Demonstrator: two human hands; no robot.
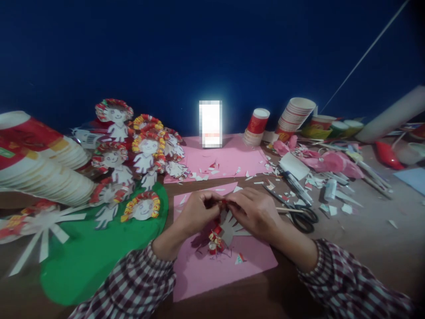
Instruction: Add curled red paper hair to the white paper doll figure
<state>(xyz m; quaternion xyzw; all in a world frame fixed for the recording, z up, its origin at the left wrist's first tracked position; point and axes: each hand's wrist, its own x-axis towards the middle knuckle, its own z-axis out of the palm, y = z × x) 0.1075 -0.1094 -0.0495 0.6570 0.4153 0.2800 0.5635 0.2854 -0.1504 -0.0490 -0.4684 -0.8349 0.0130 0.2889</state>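
Paper doll (pixel 229 226) is sitting over the pink sheet (pixel 219 270); I am pinching its red curly strip with my left hand (pixel 195 212) and right hand (pixel 254 210). Pulling too hard could be tearing it.

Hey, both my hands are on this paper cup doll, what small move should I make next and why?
Probably keep curling the next red strip: both hands, left hand and right hand, pinch the doll at its top, and only a few curls hang finished.
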